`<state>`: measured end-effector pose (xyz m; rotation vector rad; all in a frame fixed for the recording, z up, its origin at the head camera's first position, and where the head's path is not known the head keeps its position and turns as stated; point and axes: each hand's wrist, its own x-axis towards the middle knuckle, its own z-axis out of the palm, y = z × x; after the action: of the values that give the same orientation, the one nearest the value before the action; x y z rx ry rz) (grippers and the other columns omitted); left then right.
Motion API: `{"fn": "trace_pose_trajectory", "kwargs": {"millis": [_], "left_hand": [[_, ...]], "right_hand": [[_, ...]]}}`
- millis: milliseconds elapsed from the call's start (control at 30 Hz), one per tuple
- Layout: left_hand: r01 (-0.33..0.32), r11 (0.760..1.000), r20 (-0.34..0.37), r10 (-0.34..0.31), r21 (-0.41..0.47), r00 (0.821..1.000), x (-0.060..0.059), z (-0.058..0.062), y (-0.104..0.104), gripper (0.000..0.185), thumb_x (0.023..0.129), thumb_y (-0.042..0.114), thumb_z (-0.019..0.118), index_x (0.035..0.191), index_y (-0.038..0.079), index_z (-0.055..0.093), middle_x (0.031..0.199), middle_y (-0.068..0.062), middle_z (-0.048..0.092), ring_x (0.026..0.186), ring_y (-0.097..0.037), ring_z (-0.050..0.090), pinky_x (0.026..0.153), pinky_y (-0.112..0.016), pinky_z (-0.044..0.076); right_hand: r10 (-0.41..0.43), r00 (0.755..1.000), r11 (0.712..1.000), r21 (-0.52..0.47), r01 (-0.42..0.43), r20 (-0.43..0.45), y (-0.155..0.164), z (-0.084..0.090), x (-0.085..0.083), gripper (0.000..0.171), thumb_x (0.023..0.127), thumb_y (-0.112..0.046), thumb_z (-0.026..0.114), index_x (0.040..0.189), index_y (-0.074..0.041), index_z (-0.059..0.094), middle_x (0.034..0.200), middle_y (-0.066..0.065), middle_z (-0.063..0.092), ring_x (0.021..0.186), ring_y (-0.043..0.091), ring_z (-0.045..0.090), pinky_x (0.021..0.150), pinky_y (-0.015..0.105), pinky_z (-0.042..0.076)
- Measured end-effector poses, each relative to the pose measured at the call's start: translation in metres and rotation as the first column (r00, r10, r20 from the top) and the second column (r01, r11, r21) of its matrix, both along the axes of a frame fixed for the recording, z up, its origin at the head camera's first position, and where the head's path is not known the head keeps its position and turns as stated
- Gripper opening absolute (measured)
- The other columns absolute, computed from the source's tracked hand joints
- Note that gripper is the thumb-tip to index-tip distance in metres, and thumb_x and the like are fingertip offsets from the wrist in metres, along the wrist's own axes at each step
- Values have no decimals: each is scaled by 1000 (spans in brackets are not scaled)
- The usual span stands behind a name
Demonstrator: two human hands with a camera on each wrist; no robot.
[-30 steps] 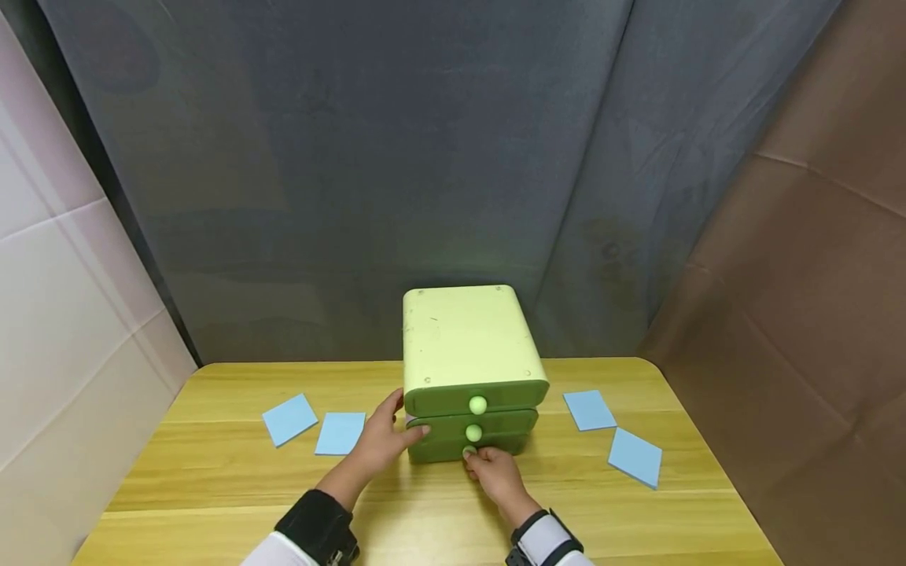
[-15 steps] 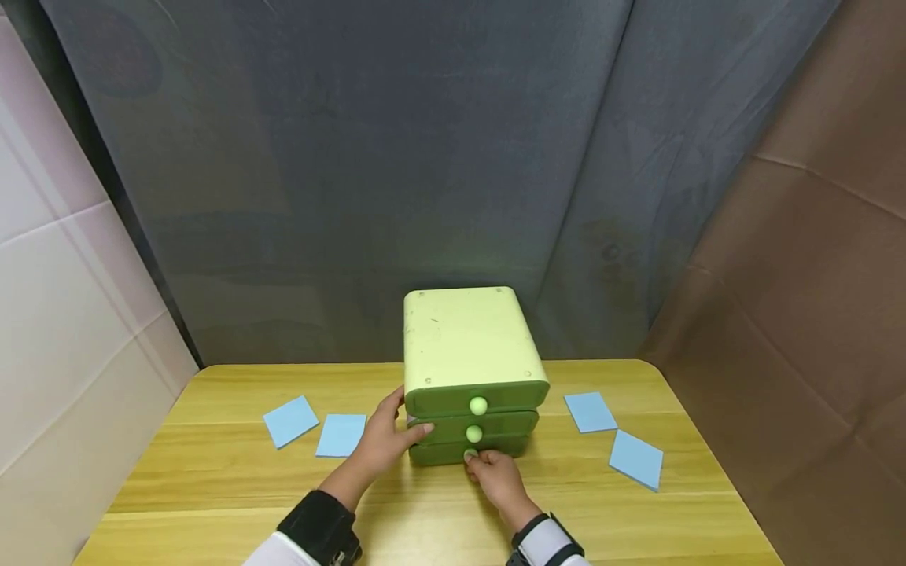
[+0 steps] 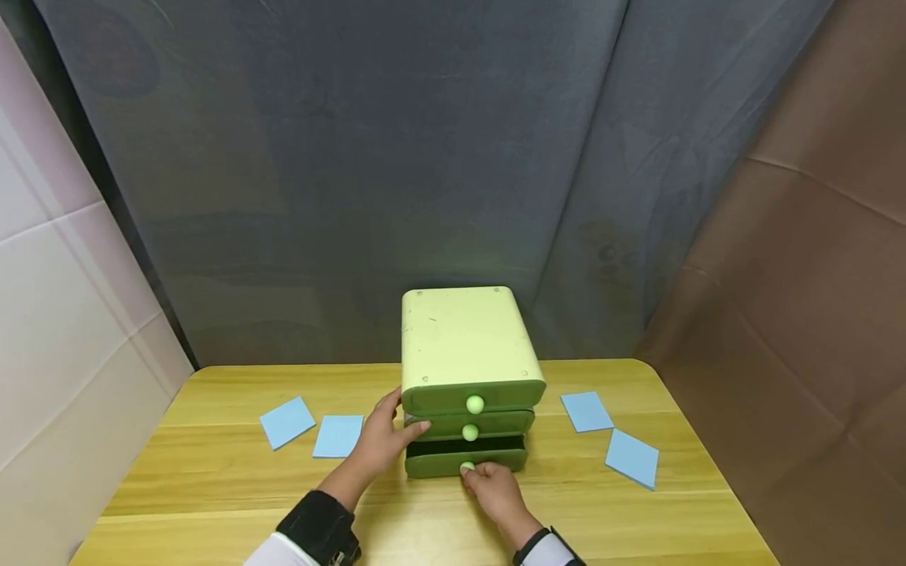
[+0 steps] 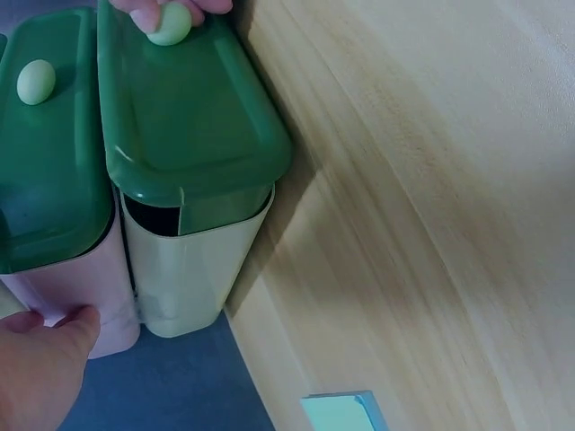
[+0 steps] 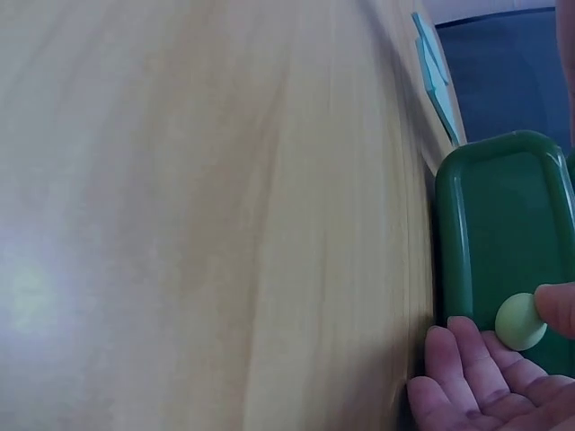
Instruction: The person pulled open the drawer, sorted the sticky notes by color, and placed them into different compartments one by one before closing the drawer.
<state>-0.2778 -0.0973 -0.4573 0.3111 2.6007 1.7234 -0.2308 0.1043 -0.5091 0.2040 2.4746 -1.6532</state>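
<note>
a small green drawer unit (image 3: pixel 463 346) with three drawers stands at the middle of the tabletop (image 3: pixel 212 487), and everything here is placed against it. the right hand (image 3: pixel 495 487) sits just in front of the unit's base, its thumb and fingers pinched on the pale round knob (image 3: pixel 467 468) of the bottom drawer (image 3: pixel 463 462). that drawer stands part way out of the unit, with a dark gap showing above its front (the right wrist view shows the knob caught between the thumb tip and the curled fingers, close against the dark green front). the left hand (image 3: pixel 382 436) is at the unit's left front corner, fingers fairly straight and resting against the side, the thumb laid on the front edge of the middle drawer (image 3: pixel 470 424); it presses rather than grips. the top drawer (image 3: pixel 474 397) and the middle drawer are flush with the unit, each with its own pale knob. two blue paper squares (image 3: pixel 311 428) lie flat on the tabletop to the left of the unit, just beyond the left hand, and two more blue squares (image 3: pixel 609 436) lie to the unit's right, well apart from the right hand.
</note>
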Motion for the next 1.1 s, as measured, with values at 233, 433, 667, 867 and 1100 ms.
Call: {"fn": "trace_pose_trajectory", "kwargs": {"millis": [233,433,667,867,1100], "left_hand": [[-4,1000,2,4,-2,1000,-1,-1,-1,68,89,22,71,147,7,39,148,-22,37,135,-42,35,107,-60,33],[-8,1000,-9,8,-10,1000,-1,-2,-1,68,89,22,72,146,7,40,147,-22,38,135,-43,35,106,-61,34],[-11,1000,3,11,-7,1000,-1,-2,-1,69,89,23,72,147,6,39,148,-24,36,135,-46,34,106,-62,33],[-12,1000,0,12,-8,1000,-1,-2,-1,68,89,22,71,146,6,39,148,-24,36,135,-45,34,107,-61,33],[-15,1000,-2,15,-8,1000,1,0,-1,68,88,22,72,146,5,39,147,-23,38,135,-44,35,108,-59,33]], "right_hand": [[22,1000,1000,12,-22,17,3,2,9,30,93,-24,62,85,5,67,80,3,64,75,15,54,64,28,46],[25,1000,999,34,-25,19,5,3,16,29,93,-23,62,88,5,68,83,4,66,76,14,55,64,29,47],[31,998,999,18,-32,49,6,2,24,30,93,-25,62,89,4,68,81,3,63,72,13,51,62,28,43],[47,998,999,-3,-47,50,6,1,31,27,93,-21,62,87,5,67,76,2,60,66,14,45,60,27,39],[66,997,998,-18,-65,49,10,4,39,26,93,-21,61,85,4,66,71,0,56,56,11,36,54,24,35]]}}
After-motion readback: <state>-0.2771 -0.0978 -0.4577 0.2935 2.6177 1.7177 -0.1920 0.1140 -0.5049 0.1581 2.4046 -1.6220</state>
